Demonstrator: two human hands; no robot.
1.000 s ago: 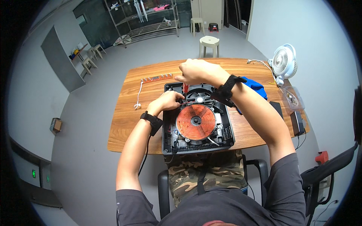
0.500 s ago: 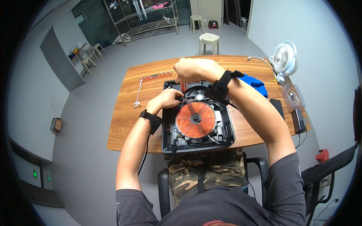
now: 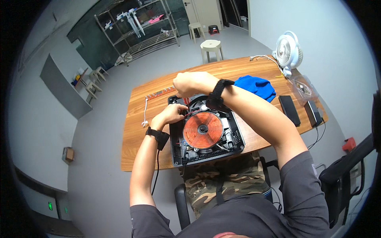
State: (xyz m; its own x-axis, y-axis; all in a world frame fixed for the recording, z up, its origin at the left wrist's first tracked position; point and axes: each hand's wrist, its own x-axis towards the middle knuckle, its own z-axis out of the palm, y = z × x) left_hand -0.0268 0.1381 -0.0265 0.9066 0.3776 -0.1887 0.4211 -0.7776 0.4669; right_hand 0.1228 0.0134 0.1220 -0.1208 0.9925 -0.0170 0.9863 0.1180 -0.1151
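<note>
Gripped a red-handled tool (image 3: 186, 101) in the right hand (image 3: 194, 83), closed around its upper end, and pointed it down into the back left part of a black housing (image 3: 175, 134). Could not make out the lower tip. Placed the left hand (image 3: 173, 114) just beside the tool, above the left side of the same housing, bent toward thin red wires (image 3: 192, 112); could not tell about any grip there — too small and partly covered. Wore a black strap (image 3: 157, 137) on each wrist.

Saw the housing lying open at the front edge of the worktop (image 3: 137, 139), with a round copper-coloured coil (image 3: 194, 133) inside. Noted near the back left corner an orange circuit strip (image 3: 158, 94), and a white cable (image 3: 145, 113) running from its left end along the left edge. Found a crumpled blue cloth (image 3: 256, 86) beyond the right forearm, toward the back edge. Noticed near the front right corner a flat black box (image 3: 289, 111) and a black adapter (image 3: 313, 114) — also a clear container (image 3: 309, 98) by the right edge, and a fan (image 3: 286, 51) at the back right corner.
</note>
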